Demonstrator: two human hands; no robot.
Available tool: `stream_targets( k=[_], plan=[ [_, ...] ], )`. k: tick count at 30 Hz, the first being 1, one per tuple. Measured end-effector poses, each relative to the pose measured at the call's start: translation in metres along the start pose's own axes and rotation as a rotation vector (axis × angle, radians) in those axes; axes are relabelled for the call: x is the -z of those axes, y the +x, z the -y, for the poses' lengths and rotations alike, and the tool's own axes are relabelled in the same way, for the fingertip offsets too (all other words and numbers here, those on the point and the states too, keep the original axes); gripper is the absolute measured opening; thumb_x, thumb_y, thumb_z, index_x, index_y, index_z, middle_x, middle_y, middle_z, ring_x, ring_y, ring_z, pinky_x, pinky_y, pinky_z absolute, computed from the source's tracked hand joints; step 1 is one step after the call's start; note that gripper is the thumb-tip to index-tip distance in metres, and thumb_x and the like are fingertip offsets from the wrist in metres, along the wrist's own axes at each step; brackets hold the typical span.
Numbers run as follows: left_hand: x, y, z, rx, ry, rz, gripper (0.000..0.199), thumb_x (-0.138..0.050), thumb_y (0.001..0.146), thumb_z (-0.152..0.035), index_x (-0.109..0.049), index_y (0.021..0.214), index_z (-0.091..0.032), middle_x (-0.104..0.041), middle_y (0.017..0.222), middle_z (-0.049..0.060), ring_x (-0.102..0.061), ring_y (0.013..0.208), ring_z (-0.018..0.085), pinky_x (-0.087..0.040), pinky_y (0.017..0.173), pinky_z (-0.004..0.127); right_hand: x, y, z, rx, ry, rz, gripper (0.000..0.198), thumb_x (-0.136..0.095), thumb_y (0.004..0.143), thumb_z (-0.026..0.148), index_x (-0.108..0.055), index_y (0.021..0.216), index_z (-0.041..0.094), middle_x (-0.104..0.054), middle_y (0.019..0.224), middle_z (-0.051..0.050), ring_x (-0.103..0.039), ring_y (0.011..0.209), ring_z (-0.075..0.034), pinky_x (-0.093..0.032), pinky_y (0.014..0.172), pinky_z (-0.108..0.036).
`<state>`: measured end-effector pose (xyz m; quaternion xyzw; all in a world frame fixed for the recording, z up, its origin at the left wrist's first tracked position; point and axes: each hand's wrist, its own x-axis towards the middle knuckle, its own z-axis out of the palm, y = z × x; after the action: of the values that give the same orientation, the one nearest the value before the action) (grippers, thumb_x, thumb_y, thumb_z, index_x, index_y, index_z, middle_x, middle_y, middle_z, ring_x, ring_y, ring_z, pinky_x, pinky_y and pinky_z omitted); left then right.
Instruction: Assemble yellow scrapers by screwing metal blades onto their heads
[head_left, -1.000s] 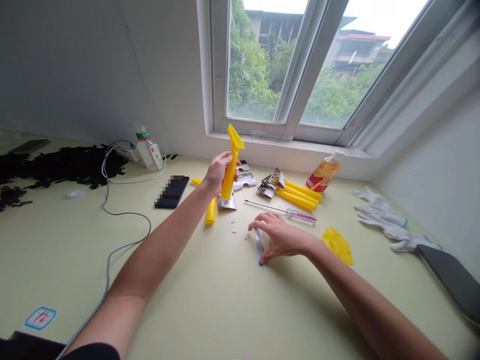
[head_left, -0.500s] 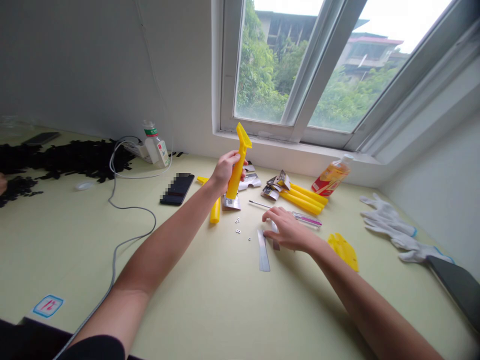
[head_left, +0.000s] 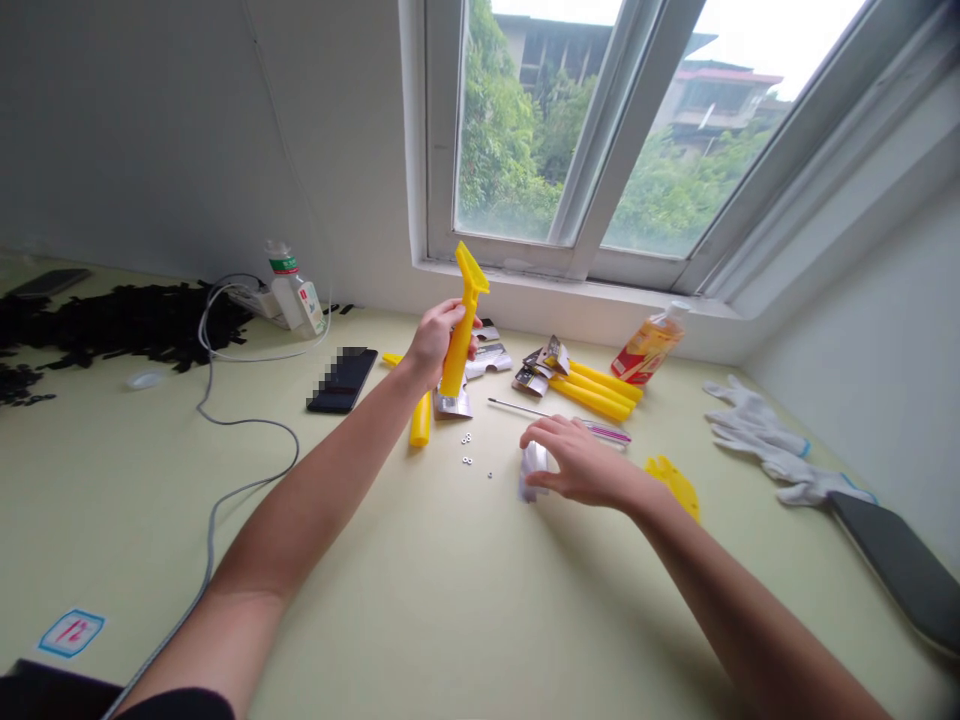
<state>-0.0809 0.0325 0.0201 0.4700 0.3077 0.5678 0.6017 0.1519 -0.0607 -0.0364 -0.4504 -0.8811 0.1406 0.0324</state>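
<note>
My left hand (head_left: 435, 340) is wrapped round a yellow plastic scraper handle (head_left: 459, 350), held upright with its flared head at the top. Lower on the right, my right hand (head_left: 574, 460) has its thumb and fingers about the flat metal blades (head_left: 533, 470), which are smeared by motion; how many there are I cannot tell. Several small nuts (head_left: 466, 460) lie on the table to the left of that hand. A screwdriver (head_left: 517, 406) with a clear handle lies just beyond it. Another yellow handle (head_left: 420, 420) rests beneath my left wrist.
Several yellow scrapers (head_left: 600, 390) with cardboard tags lie at the back, beside an orange drink bottle (head_left: 649, 345). Yellow plastic pieces (head_left: 675, 487), white gloves (head_left: 750, 430) and a dark tablet-like slab (head_left: 892, 560) are rightward. A phone (head_left: 343, 380), cable (head_left: 255, 425) and black scraps (head_left: 150, 315) lie left.
The metal blades, formerly lying flat by my right hand, are now drawn together at its fingers and blurred. The view has shifted slightly; my left hand still holds the yellow scraper handle.
</note>
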Motion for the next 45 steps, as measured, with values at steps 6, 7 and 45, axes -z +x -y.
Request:
stream_targets(
  k=[6,7,45],
  plan=[
    [0.005,0.005,0.004,-0.004,-0.033,-0.015,0.01,-0.049,0.083,-0.022,-0.056,0.089,-0.016,-0.056,0.074,0.002,-0.053,0.046,0.011,-0.043,0.043,0.025,-0.024,-0.048,0.025,0.07,-0.063,-0.034,0.04,-0.053,0.093,0.038,-0.051,0.13,0.023,-0.062,0.13,-0.011,-0.046,0.13,-0.031,-0.031,0.108,-0.055],
    [0.006,0.006,0.005,-0.005,-0.036,-0.013,0.01,-0.05,0.083,-0.023,-0.056,0.088,-0.016,-0.056,0.074,0.002,-0.053,0.045,0.011,-0.043,0.043,0.025,-0.03,-0.058,0.029,0.075,-0.076,-0.044,0.043,-0.052,0.093,0.037,-0.048,0.134,0.023,-0.06,0.134,-0.011,-0.044,0.133,-0.031,-0.029,0.11,-0.057],
    [-0.01,-0.002,0.017,0.078,-0.001,-0.012,0.018,-0.047,0.09,-0.026,-0.058,0.099,-0.014,-0.057,0.072,0.002,-0.055,0.051,0.009,-0.044,0.051,0.023,-0.062,-0.16,0.081,-0.001,0.037,0.011,0.042,-0.057,0.09,0.039,-0.052,0.131,0.03,-0.052,0.141,-0.008,-0.04,0.134,-0.031,-0.03,0.109,-0.053]
  ],
)
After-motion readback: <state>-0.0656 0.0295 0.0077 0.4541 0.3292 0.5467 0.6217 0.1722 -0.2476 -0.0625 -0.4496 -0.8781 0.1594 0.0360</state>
